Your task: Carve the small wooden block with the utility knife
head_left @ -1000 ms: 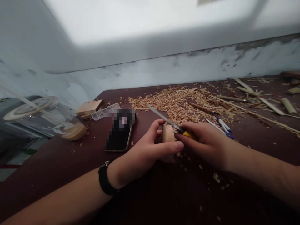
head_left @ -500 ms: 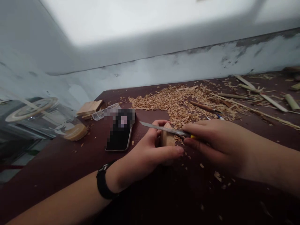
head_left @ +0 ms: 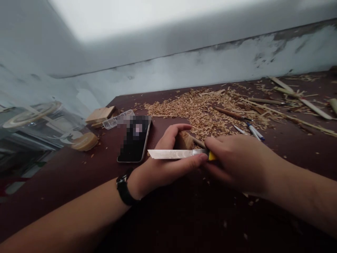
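My left hand [head_left: 168, 161] is wrapped round a small piece of wood [head_left: 185, 140], with the index finger behind it and the thumb along the near side. A black watch sits on that wrist. In my right hand [head_left: 234, 163] is a utility knife [head_left: 171, 154], its yellow handle mostly covered by the fingers. The flat blade points left and lies across in front of the wood, over my left thumb and palm. My left thumb tip meets the knife near the blade's base. Whether the edge touches the wood, I cannot tell.
Wood shavings [head_left: 179, 105] are heaped behind my hands. A phone [head_left: 134, 140], a clear plastic case [head_left: 118, 119], wood blocks [head_left: 100, 115] and a plastic cup [head_left: 50, 128] stand left. A brown-handled tool [head_left: 229, 113], pens [head_left: 255, 131] and sticks [head_left: 313, 107] lie right.
The knife has come down and turned, so its blade now shows its broad side and lies level. The wood has tilted in my left hand. The view has shifted slightly.
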